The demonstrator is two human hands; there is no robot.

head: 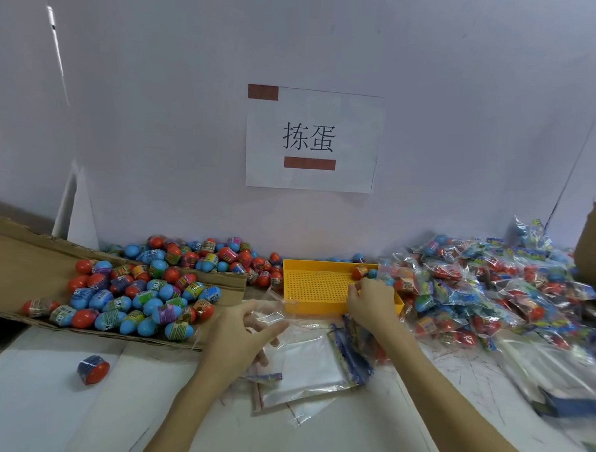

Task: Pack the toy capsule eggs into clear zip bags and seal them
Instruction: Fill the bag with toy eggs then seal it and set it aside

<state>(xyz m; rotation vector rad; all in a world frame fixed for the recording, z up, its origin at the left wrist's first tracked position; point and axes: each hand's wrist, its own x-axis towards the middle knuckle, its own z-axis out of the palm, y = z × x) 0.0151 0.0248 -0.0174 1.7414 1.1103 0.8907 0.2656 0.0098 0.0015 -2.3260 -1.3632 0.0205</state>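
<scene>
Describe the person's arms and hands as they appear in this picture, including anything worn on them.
Both forearms are bare up to the frame's lower edge, with no sleeve in view. The left hand and right hand wear no gloves. No watch, bracelet or ring shows. The picture is too blurred to tell the nails or any fine marks.

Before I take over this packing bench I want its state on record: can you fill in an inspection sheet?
Surface: white table, scribbled with pen marks at right.
Job's things: loose capsule eggs on cardboard flap; yellow tray; empty zip bags; packed bags heaped right.
Clutter: one stray egg at left.
Grippers: left hand pinches a clear bag; right hand at tray edge, grip unclear.
Cables: nothing seen.
Surroundings: white wall, paper sign.
</scene>
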